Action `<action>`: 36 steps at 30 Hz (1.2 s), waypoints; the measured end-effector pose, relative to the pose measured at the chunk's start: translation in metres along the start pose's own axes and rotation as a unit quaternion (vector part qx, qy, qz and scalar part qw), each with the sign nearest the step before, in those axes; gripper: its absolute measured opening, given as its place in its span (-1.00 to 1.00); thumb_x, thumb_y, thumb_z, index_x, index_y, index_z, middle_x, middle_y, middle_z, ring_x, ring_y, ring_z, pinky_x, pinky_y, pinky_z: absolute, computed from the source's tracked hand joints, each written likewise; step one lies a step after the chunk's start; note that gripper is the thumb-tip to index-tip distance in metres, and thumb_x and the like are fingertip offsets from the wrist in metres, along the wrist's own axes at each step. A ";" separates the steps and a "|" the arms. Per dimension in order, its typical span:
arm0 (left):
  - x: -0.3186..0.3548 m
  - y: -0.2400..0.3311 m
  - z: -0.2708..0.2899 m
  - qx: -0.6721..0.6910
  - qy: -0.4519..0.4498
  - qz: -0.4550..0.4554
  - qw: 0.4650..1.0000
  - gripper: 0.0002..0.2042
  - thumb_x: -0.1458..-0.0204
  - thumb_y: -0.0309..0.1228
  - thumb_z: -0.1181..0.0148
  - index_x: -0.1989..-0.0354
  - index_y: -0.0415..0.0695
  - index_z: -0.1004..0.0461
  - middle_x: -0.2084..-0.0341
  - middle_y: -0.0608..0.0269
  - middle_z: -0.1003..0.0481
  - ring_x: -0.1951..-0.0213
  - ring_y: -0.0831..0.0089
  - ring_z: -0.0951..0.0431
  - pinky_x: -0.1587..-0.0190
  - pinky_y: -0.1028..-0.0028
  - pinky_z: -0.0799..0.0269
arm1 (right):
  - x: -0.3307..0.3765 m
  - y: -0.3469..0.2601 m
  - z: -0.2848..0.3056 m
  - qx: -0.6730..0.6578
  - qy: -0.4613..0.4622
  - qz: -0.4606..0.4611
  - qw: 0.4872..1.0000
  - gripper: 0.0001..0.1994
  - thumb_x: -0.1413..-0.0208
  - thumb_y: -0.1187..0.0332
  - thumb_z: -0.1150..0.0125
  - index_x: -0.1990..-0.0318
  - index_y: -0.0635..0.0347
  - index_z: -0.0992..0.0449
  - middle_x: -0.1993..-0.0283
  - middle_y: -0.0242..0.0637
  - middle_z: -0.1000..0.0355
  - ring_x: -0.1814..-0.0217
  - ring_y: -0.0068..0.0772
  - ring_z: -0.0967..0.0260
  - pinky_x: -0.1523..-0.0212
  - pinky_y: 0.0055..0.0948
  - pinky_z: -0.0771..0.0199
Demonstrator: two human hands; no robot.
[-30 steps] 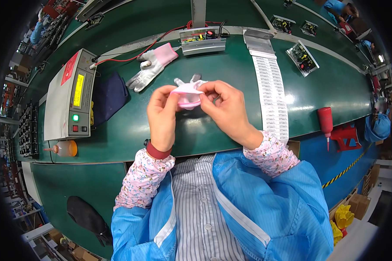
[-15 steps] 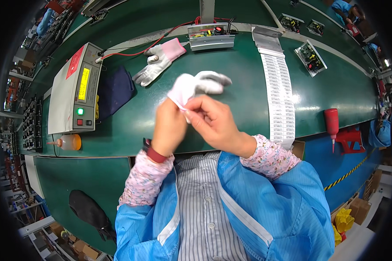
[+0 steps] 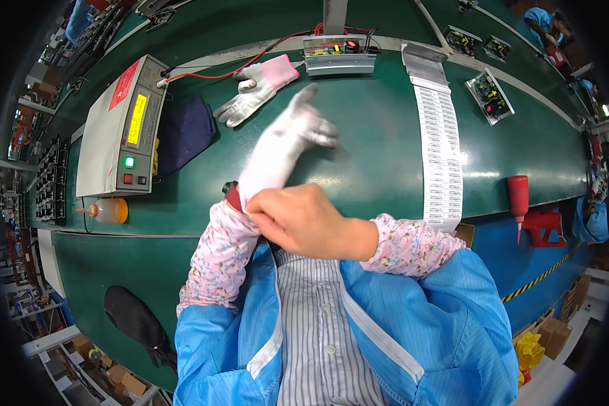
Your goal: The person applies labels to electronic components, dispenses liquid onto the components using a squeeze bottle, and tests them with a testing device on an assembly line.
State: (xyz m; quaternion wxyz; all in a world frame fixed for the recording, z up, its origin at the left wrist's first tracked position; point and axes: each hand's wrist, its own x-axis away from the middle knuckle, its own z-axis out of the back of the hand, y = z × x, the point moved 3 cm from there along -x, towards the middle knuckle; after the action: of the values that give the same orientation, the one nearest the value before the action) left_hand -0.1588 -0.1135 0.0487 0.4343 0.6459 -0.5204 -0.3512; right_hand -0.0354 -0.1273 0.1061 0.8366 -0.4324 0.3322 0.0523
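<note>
A white work glove (image 3: 269, 161) covers my left hand (image 3: 303, 127) and reaches down to the wrist. Its fingers are somewhat blurred; one stretches up and away from the others, which bend loosely, and nothing is held in them. My bare right hand (image 3: 311, 220) is closed on the glove's cuff at the left wrist, beside a dark red wristband (image 3: 233, 197). The right fingertips are partly hidden behind the hand. A second white glove with a pink cuff (image 3: 258, 88) lies flat on the green bench, beyond my left hand.
On the left stand a test instrument (image 3: 118, 128) with a lit yellow screen, a dark blue cloth (image 3: 186, 135) and an orange bottle (image 3: 109, 211). A circuit board in a metal bracket (image 3: 338, 57) sits ahead. Rightward are a label strip (image 3: 440, 149), another board (image 3: 489, 97) and a red bottle (image 3: 517, 196).
The glove has been drawn down over my left hand to the wrist. My right hand moved down and nearer with the cuff, and one gloved finger now points up.
</note>
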 end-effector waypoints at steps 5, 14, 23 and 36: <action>-0.002 0.015 0.012 -0.160 0.140 -0.076 0.974 -0.51 -0.21 -0.26 -0.13 -0.26 -0.24 -0.36 0.00 0.01 -0.53 -0.04 0.22 -0.52 -0.23 0.32 -0.37 | 0.012 0.000 -0.021 -0.020 0.006 0.012 1.000 -0.89 -0.06 0.53 -0.29 0.25 0.20 -0.52 0.36 -0.37 -0.55 0.50 -0.38 -0.43 0.47 -0.47 -0.36; 0.003 0.033 0.029 -0.631 0.317 -0.223 0.672 -0.49 -0.19 -0.13 -0.21 -0.18 -0.25 -0.43 0.03 0.00 -0.55 -0.04 0.16 -0.53 -0.20 0.26 -0.38 | -0.024 0.019 0.002 0.135 -0.005 -0.014 0.991 -0.87 -0.04 0.48 -0.34 0.24 0.16 -0.58 0.42 -0.41 -0.53 0.52 -0.49 -0.38 0.49 -0.55 -0.32; 0.032 0.029 0.057 -0.461 0.341 -0.222 0.788 -0.70 -0.18 -0.39 -0.23 -0.01 -0.31 -0.54 0.12 0.06 -0.59 0.11 0.29 -0.59 -0.02 0.40 -0.48 | -0.083 0.111 0.030 0.035 0.078 -0.220 0.972 -0.81 -0.10 0.35 -0.26 0.26 0.29 -0.65 0.36 -0.20 -0.59 0.42 -0.32 -0.48 0.36 -0.41 -0.46; 0.036 0.040 0.050 -0.263 0.353 -0.222 0.870 -0.77 -0.14 -0.56 -0.20 0.03 -0.32 -0.54 0.18 0.12 -0.59 0.23 0.42 -0.59 0.12 0.48 -0.52 | -0.077 0.145 0.010 -0.294 0.088 -0.447 0.840 -0.66 -0.15 0.50 -0.09 -0.06 0.43 -0.55 0.23 -0.17 -0.59 0.36 -0.35 -0.47 0.26 -0.40 -0.53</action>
State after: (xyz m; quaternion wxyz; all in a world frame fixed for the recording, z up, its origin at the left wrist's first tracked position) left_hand -0.2116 -0.1614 0.0665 0.6533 0.6874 -0.0637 -0.3109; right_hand -0.1443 -0.0141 0.0572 0.5701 -0.7623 0.1435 -0.2706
